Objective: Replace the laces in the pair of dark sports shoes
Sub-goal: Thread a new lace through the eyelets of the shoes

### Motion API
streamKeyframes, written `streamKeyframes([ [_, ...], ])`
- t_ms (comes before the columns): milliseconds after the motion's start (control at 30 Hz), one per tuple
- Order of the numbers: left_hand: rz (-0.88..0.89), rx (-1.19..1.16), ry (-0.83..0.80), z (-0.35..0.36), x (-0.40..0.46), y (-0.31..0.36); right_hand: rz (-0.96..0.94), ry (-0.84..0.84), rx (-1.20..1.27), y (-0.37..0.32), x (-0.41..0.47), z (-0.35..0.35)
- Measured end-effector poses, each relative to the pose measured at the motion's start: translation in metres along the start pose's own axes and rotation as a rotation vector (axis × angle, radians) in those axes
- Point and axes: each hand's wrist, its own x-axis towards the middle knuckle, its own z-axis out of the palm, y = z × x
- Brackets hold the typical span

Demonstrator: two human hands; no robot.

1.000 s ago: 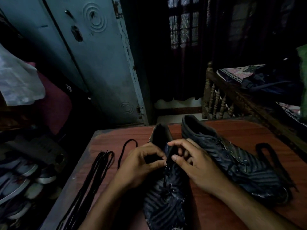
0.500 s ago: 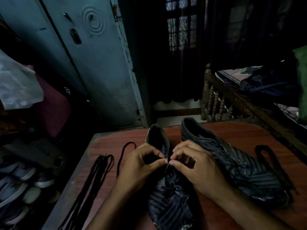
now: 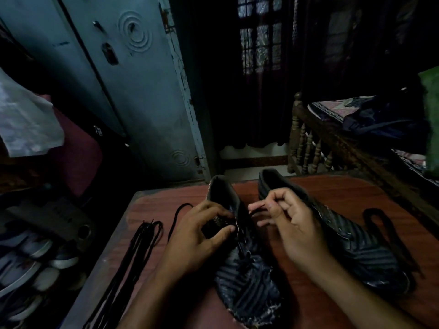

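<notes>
At the top eyelets of the near shoe (image 3: pixel 247 276), our right hand (image 3: pixel 294 231) pinches the end of a black lace (image 3: pixel 257 211) between thumb and forefinger, the other fingers loosely curled. Our left hand (image 3: pixel 197 236) steadies the shoe's collar, thumb and fingers curled on the eyelet edge. The shoe lies toe toward us on the reddish-brown table (image 3: pixel 344 193), its mate (image 3: pixel 351 243) just to the right. A bundle of black laces (image 3: pixel 142 241) lies at the table's left, another dark lace (image 3: pixel 384 231) beyond the far shoe. We judge the lace light, limp and prone to slipping, so it is best held close to its stiff tip; the soft upper wants holding beside the eyelet.
</notes>
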Motion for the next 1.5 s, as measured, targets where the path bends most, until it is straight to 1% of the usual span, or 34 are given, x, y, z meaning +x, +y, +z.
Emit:
streamKeyframes([
  [100, 0.021, 0.018, 0.020, -0.001, -0.002, 0.004, 0.048, 0.050, 0.187, -0.009, 0.003, -0.001],
  [267, -0.057, -0.125, 0.184, -0.002, 0.000, 0.004, 0.039, 0.158, 0.236, -0.009, 0.008, -0.005],
  [300, -0.055, -0.139, 0.200, -0.001, 0.000, 0.002, 0.034, 0.165, 0.207, -0.007, 0.008, -0.007],
  [333, -0.033, -0.136, 0.207, 0.001, 0.001, -0.001, 0.007, 0.155, 0.131, -0.006, 0.007, -0.009],
  [367, -0.003, -0.121, 0.206, 0.003, 0.002, -0.004, -0.041, 0.116, 0.003, -0.005, 0.006, -0.012],
  [433, 0.036, -0.085, 0.201, 0.007, 0.004, -0.009, -0.093, -0.049, -0.325, -0.005, 0.004, -0.015],
  [500, 0.029, -0.059, 0.208, 0.010, 0.006, -0.013, -0.004, -0.249, -0.602, -0.007, 0.001, -0.015],
  [533, 0.018, -0.049, 0.216, 0.011, 0.006, -0.015, 0.035, -0.312, -0.670, -0.008, -0.001, -0.013],
  [600, -0.008, -0.053, 0.237, 0.012, 0.007, -0.017, 0.029, -0.335, -0.687, -0.011, -0.002, -0.010],
  [633, -0.018, -0.063, 0.246, 0.013, 0.007, -0.018, -0.001, -0.297, -0.658, -0.012, -0.002, -0.009],
  [700, -0.030, -0.075, 0.247, 0.012, 0.007, -0.019, -0.038, -0.136, -0.540, -0.015, 0.000, -0.011],
  [733, -0.037, -0.076, 0.240, 0.012, 0.007, -0.020, -0.040, -0.048, -0.442, -0.018, 0.002, -0.012],
  [800, -0.048, -0.080, 0.223, 0.012, 0.007, -0.019, -0.015, 0.092, -0.143, -0.025, 0.007, -0.013],
  [833, -0.053, -0.085, 0.220, 0.012, 0.008, -0.018, 0.015, 0.133, 0.040, -0.027, 0.010, -0.014],
  [900, -0.062, -0.090, 0.220, 0.012, 0.008, -0.017, 0.106, 0.153, 0.365, -0.031, 0.010, -0.014],
  [933, -0.064, -0.084, 0.217, 0.012, 0.008, -0.017, 0.152, 0.151, 0.458, -0.033, 0.009, -0.012],
  [1000, -0.058, -0.059, 0.185, 0.011, 0.008, -0.019, 0.202, 0.156, 0.512, -0.033, 0.007, -0.009],
  [1067, -0.052, -0.032, 0.142, 0.010, 0.007, -0.019, 0.168, 0.202, 0.435, -0.027, 0.007, -0.010],
  [1100, -0.057, -0.023, 0.126, 0.010, 0.006, -0.018, 0.121, 0.221, 0.345, -0.024, 0.008, -0.012],
  [1133, -0.066, -0.017, 0.112, 0.010, 0.006, -0.016, 0.046, 0.223, 0.206, -0.022, 0.009, -0.015],
  [1167, -0.076, -0.020, 0.099, 0.010, 0.005, -0.013, -0.054, 0.198, 0.015, -0.020, 0.010, -0.018],
  [1200, -0.083, -0.031, 0.091, 0.009, 0.004, -0.010, -0.134, 0.135, -0.191, -0.018, 0.010, -0.021],
  [1233, -0.079, -0.046, 0.092, 0.008, 0.004, -0.007, -0.158, 0.038, -0.375, -0.017, 0.008, -0.023],
  [1300, -0.049, -0.066, 0.116, 0.007, 0.004, -0.005, -0.114, -0.203, -0.676, -0.015, 0.004, -0.022],
  [1333, -0.037, -0.064, 0.124, 0.006, 0.004, -0.004, -0.103, -0.278, -0.789, -0.015, 0.002, -0.020],
  [1367, -0.029, -0.059, 0.120, 0.006, 0.005, -0.003, -0.118, -0.305, -0.838, -0.015, 0.001, -0.019],
  [1400, -0.026, -0.057, 0.106, 0.007, 0.004, -0.003, -0.149, -0.292, -0.817, -0.016, 0.002, -0.019],
  [1500, -0.038, -0.079, 0.064, 0.007, 0.003, -0.002, -0.193, -0.150, -0.636, -0.017, 0.007, -0.024],
])
